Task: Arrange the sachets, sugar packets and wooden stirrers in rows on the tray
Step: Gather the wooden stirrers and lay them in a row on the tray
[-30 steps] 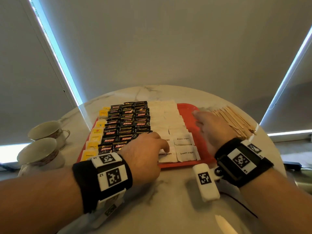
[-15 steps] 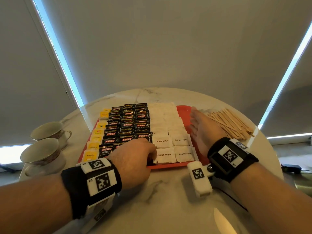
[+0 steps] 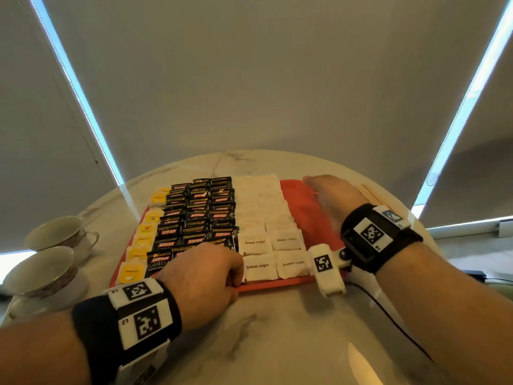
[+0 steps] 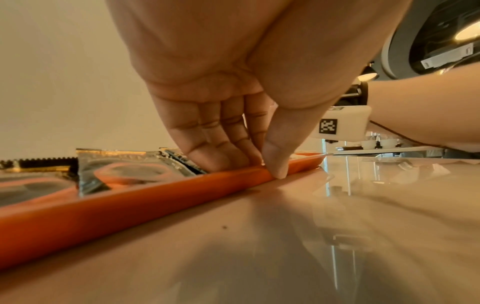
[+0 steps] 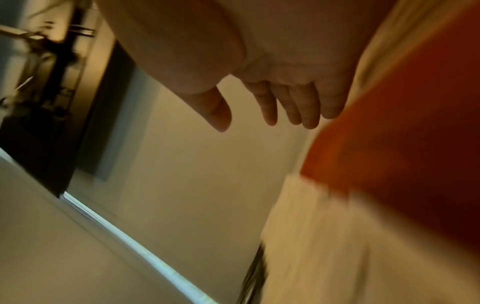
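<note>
A red tray (image 3: pixel 302 207) holds a row of yellow sachets (image 3: pixel 144 237), rows of black Kopiko sachets (image 3: pixel 200 215) and rows of white brown sugar packets (image 3: pixel 266 215). My left hand (image 3: pixel 236 276) pinches the tray's near rim (image 4: pixel 130 201), thumb outside and fingers inside beside a black sachet (image 4: pixel 124 172). My right hand (image 3: pixel 308 180) is over the bare right strip of the tray with straight fingers (image 5: pixel 270 111) and holds nothing. Wooden stirrers (image 3: pixel 372 193) lie on the table just right of it, mostly hidden by the hand.
Two teacups (image 3: pixel 58 234) (image 3: pixel 41 273) stand at the table's left edge. The round marble table (image 3: pixel 277 329) shows bare surface in front of the tray. A dark cable (image 3: pixel 388 309) runs across the table under my right forearm.
My left hand drew back from the front sugar packets to the tray's near rim and took hold of it. My right hand shifted left from beside the stirrers to over the tray's bare strip.
</note>
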